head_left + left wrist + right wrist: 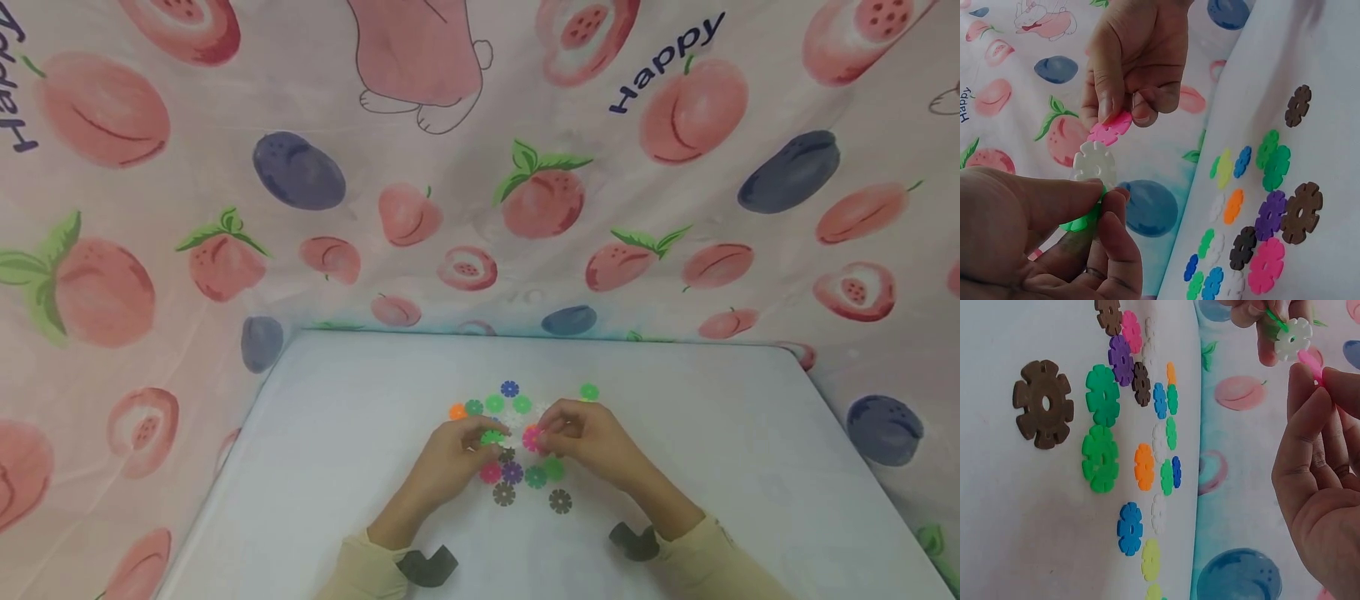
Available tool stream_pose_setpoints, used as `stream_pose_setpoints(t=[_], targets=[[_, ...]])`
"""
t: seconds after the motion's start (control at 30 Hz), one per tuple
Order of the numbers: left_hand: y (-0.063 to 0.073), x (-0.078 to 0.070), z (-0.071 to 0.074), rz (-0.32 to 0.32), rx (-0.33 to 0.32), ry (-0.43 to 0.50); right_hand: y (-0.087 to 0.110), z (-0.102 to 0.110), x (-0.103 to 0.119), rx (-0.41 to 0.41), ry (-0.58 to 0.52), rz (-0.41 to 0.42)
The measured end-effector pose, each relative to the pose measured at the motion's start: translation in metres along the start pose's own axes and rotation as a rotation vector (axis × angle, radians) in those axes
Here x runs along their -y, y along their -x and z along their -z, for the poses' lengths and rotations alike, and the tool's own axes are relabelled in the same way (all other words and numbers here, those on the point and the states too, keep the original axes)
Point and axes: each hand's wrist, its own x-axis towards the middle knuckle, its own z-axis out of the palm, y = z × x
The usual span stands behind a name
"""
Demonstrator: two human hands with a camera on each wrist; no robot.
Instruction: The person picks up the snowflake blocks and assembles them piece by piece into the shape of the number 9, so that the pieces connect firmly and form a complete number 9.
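My left hand [450,454] pinches a green snowflake disc [1084,220] between thumb and fingers. A white snowflake disc [1093,161] is joined to it at an angle and stands up above the thumb. Facing it, my right hand [596,442] pinches a pink snowflake disc [1110,129] by thumb and forefinger. The pink disc's edge is right at the white disc's rim in both wrist views. Both hands are raised over the loose discs. My fingers hide part of the green disc and part of the pink one.
Several loose snowflake discs lie flat on the white table [337,417], among them a brown disc [560,501], a purple disc [1270,215] and an orange disc [1144,467]. A fruit-print cloth [465,167] hangs behind the table's far edge. Dark wrist mounts [427,567] sit at the sleeves.
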Motion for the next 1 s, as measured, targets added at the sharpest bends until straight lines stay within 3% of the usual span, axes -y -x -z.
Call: stream_pose_setpoints(t=[0.37,0.63,1.0], targets=[[-0.001,-0.001,-0.001,0.009,0.009,0.029,-0.001,-0.002,0.000,0.014,-0.034,0.015],[0.001,-0.004,0.002,0.083,0.026,0.185,-0.001,-0.006,0.003,0.009,-0.098,0.033],[0.003,-0.011,-0.002,0.035,-0.033,0.096,-0.001,-0.008,0.005,-0.024,-0.032,0.056]])
